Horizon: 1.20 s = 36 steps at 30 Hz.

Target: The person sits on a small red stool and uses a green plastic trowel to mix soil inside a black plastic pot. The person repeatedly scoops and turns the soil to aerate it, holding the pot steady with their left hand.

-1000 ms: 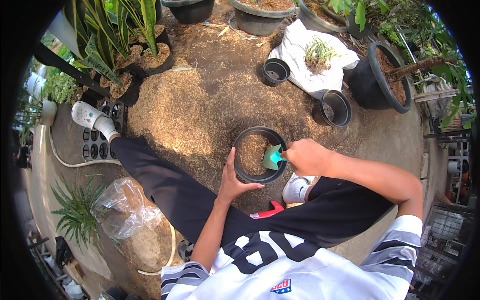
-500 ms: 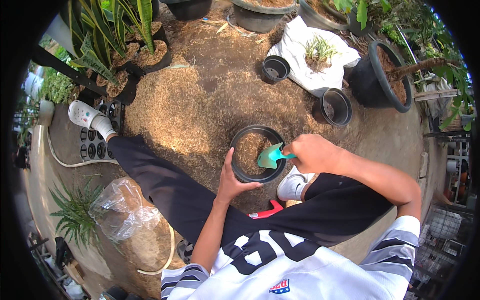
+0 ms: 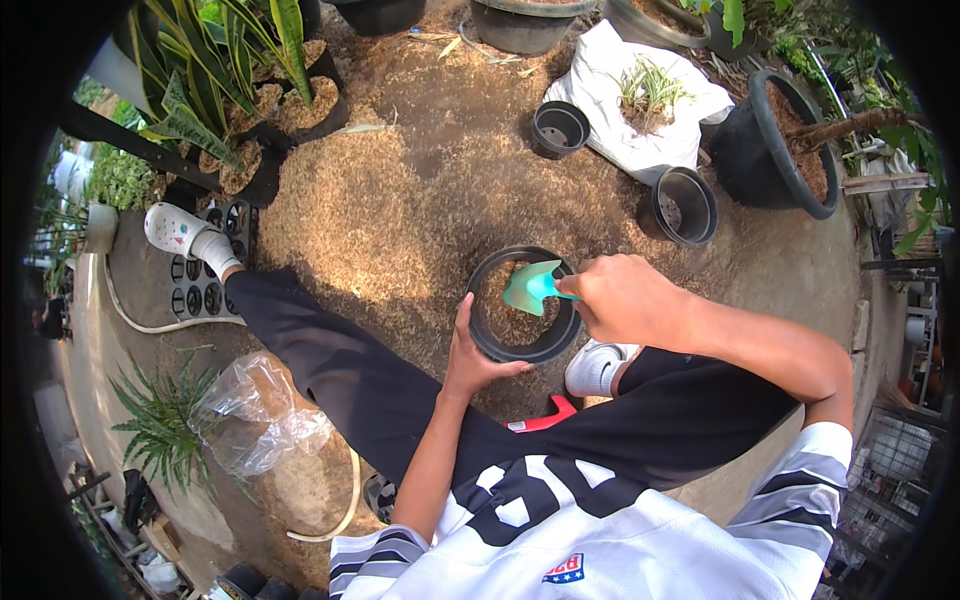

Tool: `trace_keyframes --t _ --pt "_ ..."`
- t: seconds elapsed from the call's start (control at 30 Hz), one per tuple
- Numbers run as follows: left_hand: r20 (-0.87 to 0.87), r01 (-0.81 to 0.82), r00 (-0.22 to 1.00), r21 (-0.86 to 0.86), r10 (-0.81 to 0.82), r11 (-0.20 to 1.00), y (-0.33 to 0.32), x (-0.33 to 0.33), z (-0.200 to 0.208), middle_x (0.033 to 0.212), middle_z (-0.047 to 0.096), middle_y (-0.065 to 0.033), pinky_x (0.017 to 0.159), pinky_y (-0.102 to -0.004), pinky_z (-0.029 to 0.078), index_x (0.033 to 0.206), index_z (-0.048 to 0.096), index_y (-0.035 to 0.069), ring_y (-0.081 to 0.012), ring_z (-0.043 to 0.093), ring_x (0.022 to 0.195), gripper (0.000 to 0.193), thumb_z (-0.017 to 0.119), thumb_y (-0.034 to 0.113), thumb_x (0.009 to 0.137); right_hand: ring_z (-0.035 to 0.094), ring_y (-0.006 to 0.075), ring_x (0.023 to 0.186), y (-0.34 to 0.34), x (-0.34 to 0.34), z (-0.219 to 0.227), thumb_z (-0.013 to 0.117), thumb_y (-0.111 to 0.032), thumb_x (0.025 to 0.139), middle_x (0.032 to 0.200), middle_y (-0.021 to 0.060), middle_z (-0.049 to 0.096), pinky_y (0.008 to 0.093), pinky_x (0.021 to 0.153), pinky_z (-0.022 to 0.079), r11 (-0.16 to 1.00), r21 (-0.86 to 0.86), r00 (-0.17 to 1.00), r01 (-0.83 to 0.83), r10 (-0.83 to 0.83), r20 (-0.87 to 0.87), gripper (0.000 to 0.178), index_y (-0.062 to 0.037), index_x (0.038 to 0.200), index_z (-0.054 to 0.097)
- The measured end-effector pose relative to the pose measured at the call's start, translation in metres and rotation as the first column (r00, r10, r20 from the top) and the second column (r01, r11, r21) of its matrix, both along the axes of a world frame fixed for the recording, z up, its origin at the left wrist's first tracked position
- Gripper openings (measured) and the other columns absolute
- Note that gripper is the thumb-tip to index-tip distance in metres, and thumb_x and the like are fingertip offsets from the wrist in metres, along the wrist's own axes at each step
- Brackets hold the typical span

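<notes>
Between my legs stands a round black plant pot (image 3: pixel 556 340) with brown, husk-like material (image 3: pixel 492 305) inside. My left hand (image 3: pixel 474 352) grips the pot's near left side, thumb along the front and fingers up the wall. A turquoise hand trowel (image 3: pixel 532 287) is in my right hand (image 3: pixel 625 300), its fist wrapped round the handle at the pot's right rim. The trowel's blade is over the inside of the pot; whether its tip touches the material I cannot tell. Close to my right knee lies a red tool-like object (image 3: pixel 545 415), partly hidden by my trouser leg.
Loose husks (image 3: pixel 350 200) cover the ground ahead. Two black pots (image 3: pixel 560 130) stand at a white sack (image 3: pixel 610 90) bearing a small uprooted plant (image 3: pixel 650 90). A large potted tree (image 3: pixel 740 165) is far right. At left lie black trays (image 3: pixel 190 270) and a clear plastic bag (image 3: pixel 255 420).
The trowel's blade has shifted left and up within the pot and turned, with my right hand following slightly. My left hand keeps its hold. The whole view has slid a little.
</notes>
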State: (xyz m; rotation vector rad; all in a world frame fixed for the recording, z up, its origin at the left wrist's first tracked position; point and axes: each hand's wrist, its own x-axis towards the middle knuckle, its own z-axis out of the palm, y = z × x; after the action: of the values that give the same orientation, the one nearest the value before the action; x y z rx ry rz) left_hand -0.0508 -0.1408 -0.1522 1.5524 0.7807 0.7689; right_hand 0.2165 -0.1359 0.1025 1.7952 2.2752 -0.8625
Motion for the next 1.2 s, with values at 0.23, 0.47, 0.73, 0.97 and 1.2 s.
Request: trace_keyframes --t 0.23,0.47,0.73,0.97,1.2 --pt "0.019 0.014 1.000 0.004 -0.014 1.000 0.003 0.003 0.006 0.158 0.041 -0.0256 0.119 -0.0525 0.043 0.166 0.014 0.018 -0.0407 0.051 0.142 0.150 0.105 0.045 0.050 0.074 0.0421 0.083 -0.007 0.005 -0.017 0.071 -0.005 0.077 0.085 0.0229 0.073 0.0506 0.076 0.060 0.999 0.013 0.999 -0.049 0.049 0.000 0.036 0.0005 0.111 0.076" --pt "-0.013 0.009 1.000 -0.014 -0.009 1.000 0.002 0.003 0.012 0.158 0.041 -0.0264 0.119 -0.0521 0.044 0.166 0.015 0.019 -0.0410 0.052 0.141 0.149 0.106 0.043 0.051 0.076 0.0368 0.078 -0.003 -0.004 0.006 0.074 -0.008 0.071 0.079 0.0185 0.073 0.0471 0.071 0.061 0.933 -0.101 0.907 -0.344 0.359 0.222 0.019 -0.0019 0.090 0.074" --pt "-0.044 0.003 0.999 0.005 -0.003 1.000 0.003 0.000 0.007 0.158 0.041 -0.0272 0.119 -0.0530 0.043 0.165 0.015 0.018 -0.0428 0.049 0.143 0.149 0.105 0.046 0.050 0.073 0.0419 0.086 0.006 0.001 0.004 0.071 -0.002 0.079 0.093 0.0239 0.074 0.0507 0.080 0.060 0.999 0.037 0.999 -0.033 0.034 -0.028 0.032 0.0005 0.110 0.076" --pt "-0.003 0.015 1.000 -0.053 -0.015 0.999 0.003 0.002 0.008 0.158 0.041 -0.0273 0.119 -0.0530 0.043 0.165 0.015 0.018 -0.0427 0.050 0.143 0.150 0.105 0.048 0.049 0.074 0.0405 0.098 0.003 0.005 -0.022 0.072 -0.004 0.077 0.100 0.0245 0.076 0.0481 0.086 0.059 0.996 -0.071 0.995 0.060 -0.065 -0.079 0.035 0.0000 0.112 0.077" --pt "-0.071 0.011 0.997 0.041 -0.008 0.999 0.005 -0.001 0.016 0.157 0.043 -0.0264 0.117 -0.0524 0.046 0.165 0.016 0.018 -0.0418 0.053 0.141 0.150 0.105 0.046 0.048 0.074 0.0387 0.098 0.012 0.004 -0.002 0.073 -0.008 0.075 0.097 0.0229 0.077 0.0477 0.089 0.059 0.988 -0.147 0.999 -0.041 0.041 -0.003 0.038 -0.0005 0.111 0.078"
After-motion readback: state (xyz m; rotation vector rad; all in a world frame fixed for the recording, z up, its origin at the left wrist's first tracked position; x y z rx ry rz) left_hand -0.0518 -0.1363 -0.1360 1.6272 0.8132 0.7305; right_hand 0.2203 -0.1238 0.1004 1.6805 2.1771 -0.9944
